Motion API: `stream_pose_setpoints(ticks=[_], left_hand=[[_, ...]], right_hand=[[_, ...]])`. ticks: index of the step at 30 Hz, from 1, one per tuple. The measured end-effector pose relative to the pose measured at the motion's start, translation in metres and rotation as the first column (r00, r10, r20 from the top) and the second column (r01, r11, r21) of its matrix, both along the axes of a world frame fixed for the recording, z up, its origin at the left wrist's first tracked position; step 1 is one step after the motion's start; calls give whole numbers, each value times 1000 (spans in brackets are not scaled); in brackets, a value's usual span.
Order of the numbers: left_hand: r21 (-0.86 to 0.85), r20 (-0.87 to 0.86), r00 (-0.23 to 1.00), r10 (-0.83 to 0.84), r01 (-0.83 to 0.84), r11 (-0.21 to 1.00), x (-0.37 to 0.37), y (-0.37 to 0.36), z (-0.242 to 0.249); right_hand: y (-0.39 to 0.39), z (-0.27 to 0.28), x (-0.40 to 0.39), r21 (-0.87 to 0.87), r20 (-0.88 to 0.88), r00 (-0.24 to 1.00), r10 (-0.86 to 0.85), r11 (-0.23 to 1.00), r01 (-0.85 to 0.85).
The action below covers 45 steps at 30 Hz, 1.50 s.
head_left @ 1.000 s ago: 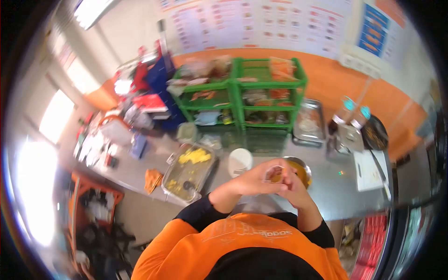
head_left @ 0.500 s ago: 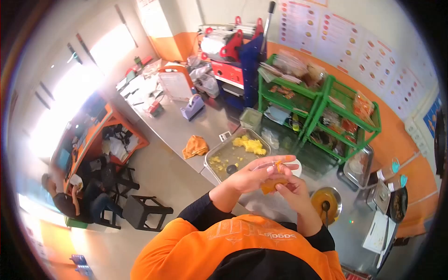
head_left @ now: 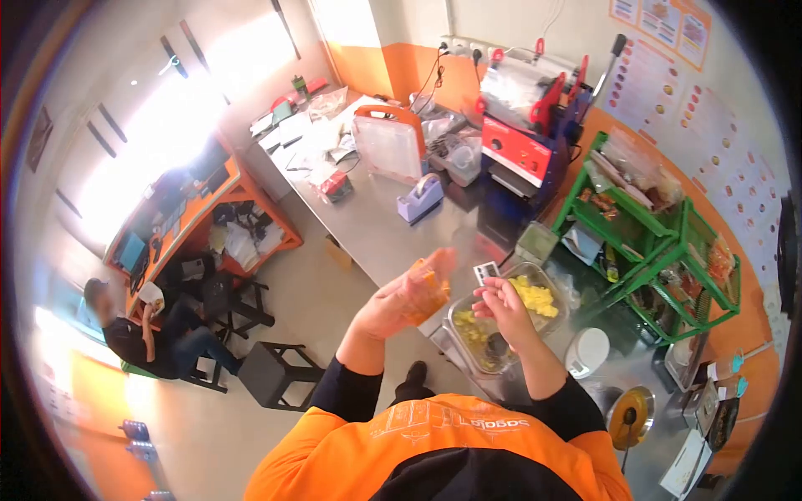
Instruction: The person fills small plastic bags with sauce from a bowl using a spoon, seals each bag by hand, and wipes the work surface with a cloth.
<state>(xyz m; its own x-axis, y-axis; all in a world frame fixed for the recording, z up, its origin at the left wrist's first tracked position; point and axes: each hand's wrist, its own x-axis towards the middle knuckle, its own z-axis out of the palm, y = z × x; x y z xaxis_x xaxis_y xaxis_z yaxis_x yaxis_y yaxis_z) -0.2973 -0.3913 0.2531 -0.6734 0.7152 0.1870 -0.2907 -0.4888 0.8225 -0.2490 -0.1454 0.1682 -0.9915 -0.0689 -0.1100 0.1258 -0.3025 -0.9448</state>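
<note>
My left hand (head_left: 384,309) is raised over the table's front edge, its fingers blurred. It is closed round a small clear plastic bag of orange sauce (head_left: 428,292). Orange cloth behind that hand cannot be told apart from the bag. My right hand (head_left: 508,314) hovers above a metal tray (head_left: 494,372), fingers loosely bent and apart, with nothing visible in them. In the tray lie a yellow mashed mass (head_left: 535,296) and a dark round tool head (head_left: 498,345). A small black-and-white card (head_left: 484,272) lies just beyond the right fingertips.
A white kitchen scale (head_left: 588,351) and a metal bowl of orange sauce with a ladle (head_left: 628,417) stand to the right. Behind are green racks (head_left: 660,242), a red sealing machine (head_left: 516,150) and a tape dispenser (head_left: 419,199). A person (head_left: 138,334) sits at left beside black stools (head_left: 280,371).
My hands have moved apart; both were on the bag earlier. The left hand has gone left with it, and the right is now over the tray. My view has turned left.
</note>
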Motion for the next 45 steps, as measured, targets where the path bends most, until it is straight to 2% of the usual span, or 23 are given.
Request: stream_pose_setpoints(ticks=[2, 4, 5, 7, 10, 12, 13, 15, 16, 17, 20, 21, 23, 25, 27, 30, 31, 33, 36, 37, 39, 42, 45], left_hand=[[0, -98, 991, 88, -88, 996, -31, -42, -3], [-35, -53, 993, 103, -105, 994, -52, -79, -1], [-48, -54, 993, 109, -112, 993, -63, -95, -2], [-63, -67, 994, 92, -96, 993, -87, -121, 0], [-61, -62, 998, 20, -24, 998, -110, -146, -1], [-54, -42, 999, -30, 28, 998, -124, -155, 1], [-45, -38, 998, -53, 51, 998, -130, -157, -1], [-20, -32, 993, -109, 109, 994, -141, -156, -6], [-32, -17, 990, -143, 142, 989, -147, -153, -13], [-43, -3, 984, -179, 179, 983, -153, -150, -22], [-104, -35, 960, -279, 274, 956, -162, -125, -25], [-130, -60, 949, -310, 301, 945, -163, -116, -24], [-200, 43, 872, -487, 485, 851, -176, -104, -41], [-256, 31, 843, -537, 526, 811, -183, -91, -45], [-287, -100, 873, -478, 435, 854, -180, -75, -37], [-189, -53, 848, -528, 511, 839, -183, -62, -48], [-169, -74, 836, -544, 527, 833, -182, -58, -47], [-161, -242, 796, -555, 531, 832, -180, -45, -23], [-170, -272, 801, -533, 505, 846, -175, -36, -17], [-105, -201, 816, -541, 531, 841, -174, -33, -19], [29, -60, 826, -560, 562, 826, -175, -27, -24], [-13, 0, 861, -509, 508, 861, -180, -29, -11], [-121, -120, 890, -440, 426, 896, -175, -26, -2]], right_hand=[[-38, -25, -45, 190, -51, 999, -14, 982, 23], [-80, -58, -88, 524, -166, 983, 83, 852, 17], [-100, -70, -107, 665, -215, 965, 151, 746, 31], [-137, -93, -120, 950, -252, 932, 262, 249, 187], [-163, -131, -140, 989, -146, 969, 200, -6, 151], [-157, -132, -163, 999, 22, 994, 109, 39, -26], [-156, -119, -165, 992, -21, 1000, -20, 123, 23], [-138, -121, -177, 755, -165, 955, -246, 592, 283], [-127, -120, -183, 533, -196, 904, -380, 732, 424], [-126, -84, -179, 329, -171, 890, -422, 827, 455], [-143, 27, -158, 199, -424, 783, -454, 797, 570], [-148, 53, -154, 304, -596, 717, -362, 724, 619], [-150, 88, -151, 455, -826, 560, -58, 516, 726], [-137, 83, -149, 567, -746, 666, -6, 518, 640], [-125, 82, -146, 662, -656, 755, 25, 500, 558], [-113, 82, -139, 642, -576, 817, -32, 602, 475], [-111, 81, -135, 576, -545, 834, -89, 683, 450], [-108, 80, -129, 416, -473, 862, -183, 816, 401], [-99, 58, -130, 104, -352, 889, -292, 932, 347], [-98, 57, -128, -106, -282, 898, -337, 942, 320], [-97, 55, -124, -506, -126, 920, -371, 822, 263], [-99, 50, -126, -560, -113, 854, -508, 742, 368], [-117, 60, -122, -185, -318, 824, -470, 883, 432]])
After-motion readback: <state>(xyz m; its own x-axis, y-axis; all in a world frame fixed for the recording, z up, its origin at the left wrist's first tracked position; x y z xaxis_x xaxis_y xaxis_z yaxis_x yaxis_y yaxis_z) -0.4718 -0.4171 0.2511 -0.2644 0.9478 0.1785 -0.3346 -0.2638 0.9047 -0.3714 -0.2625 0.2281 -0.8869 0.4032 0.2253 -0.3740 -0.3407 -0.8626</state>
